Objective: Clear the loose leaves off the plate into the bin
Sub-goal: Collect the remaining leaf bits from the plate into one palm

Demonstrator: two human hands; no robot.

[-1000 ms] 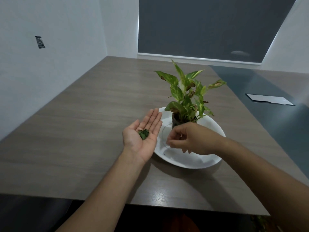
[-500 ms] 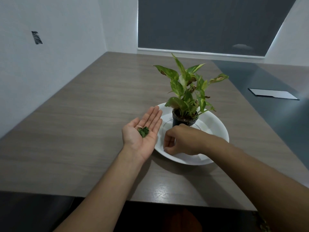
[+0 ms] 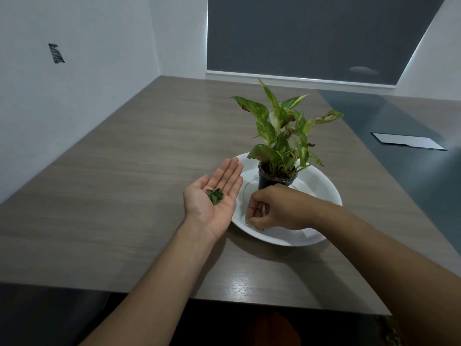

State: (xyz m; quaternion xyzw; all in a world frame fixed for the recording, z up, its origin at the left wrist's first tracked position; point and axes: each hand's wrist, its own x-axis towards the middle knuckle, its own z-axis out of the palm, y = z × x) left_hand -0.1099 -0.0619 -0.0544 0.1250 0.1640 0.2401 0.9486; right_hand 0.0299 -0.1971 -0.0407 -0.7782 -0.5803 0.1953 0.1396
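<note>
Two hands work at the near left side of the plate [image 3: 329, 196], a white dish on a wood-grain table [image 3: 124, 183]. The left hand [image 3: 212, 198] lies flat and palm up, fingers spread loose, closed on nothing; its fingertips reach just past the plate's left rim. A small heap of dark leaves [image 3: 215, 195] rests in its palm. The right hand [image 3: 272, 208] hovers low over the plate's near left part, fingers curled in with thumb against fingertips in a pinch; whether a leaf sits in that pinch cannot be told. A tiny dark fleck lies on the plate just under it. The pot [image 3: 275, 177] stands toward the plate's far side, just beyond the right knuckles, and its plant [image 3: 282, 131] leans over the back rim.

The table is bare and wide to the left of the hands as far as the wall. The near table edge runs under both forearms. A flat grey panel [image 3: 409, 142] lies well apart at the far right.

Against half a second ago, the left hand and its leaves sit much as they did, and the right hand keeps to nearly the same spot over the plate.
</note>
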